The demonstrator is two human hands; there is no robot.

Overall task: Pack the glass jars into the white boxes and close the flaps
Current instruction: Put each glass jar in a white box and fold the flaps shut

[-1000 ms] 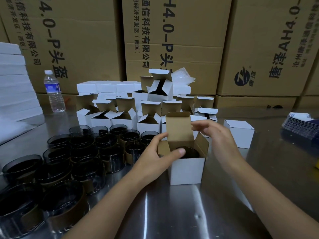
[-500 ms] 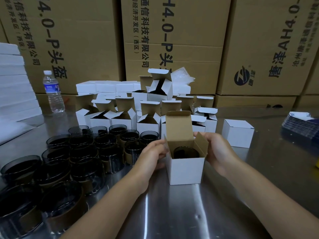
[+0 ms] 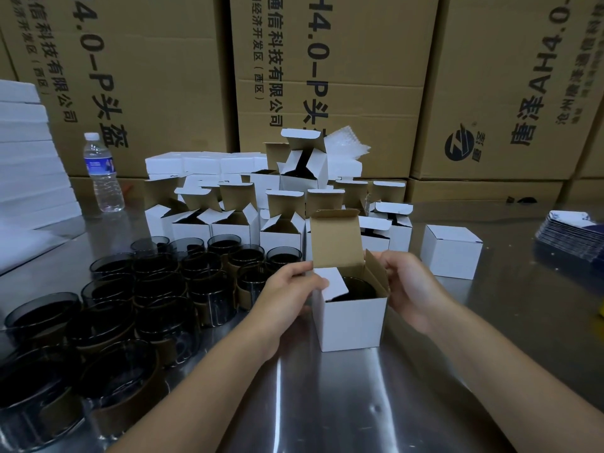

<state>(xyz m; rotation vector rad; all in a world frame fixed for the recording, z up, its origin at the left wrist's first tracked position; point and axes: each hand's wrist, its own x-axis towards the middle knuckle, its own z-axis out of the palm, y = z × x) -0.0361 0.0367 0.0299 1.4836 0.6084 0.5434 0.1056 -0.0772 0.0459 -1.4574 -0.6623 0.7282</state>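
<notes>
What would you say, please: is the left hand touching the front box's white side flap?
Touching: the head view shows the left hand pinching the white side flap of the box.

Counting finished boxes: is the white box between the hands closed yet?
Not closed. The white box's top flap stands upright; only one side flap is folded in, by the left hand, and the jar shows inside.

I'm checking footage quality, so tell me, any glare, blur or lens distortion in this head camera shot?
Head view: glare streaks run down the steel table in front of the white box; wide-angle distortion tilts the brown cartons at the edges; the nearest glass jars, lower left, are dim and soft; left hand and right hand look sharp.
</notes>
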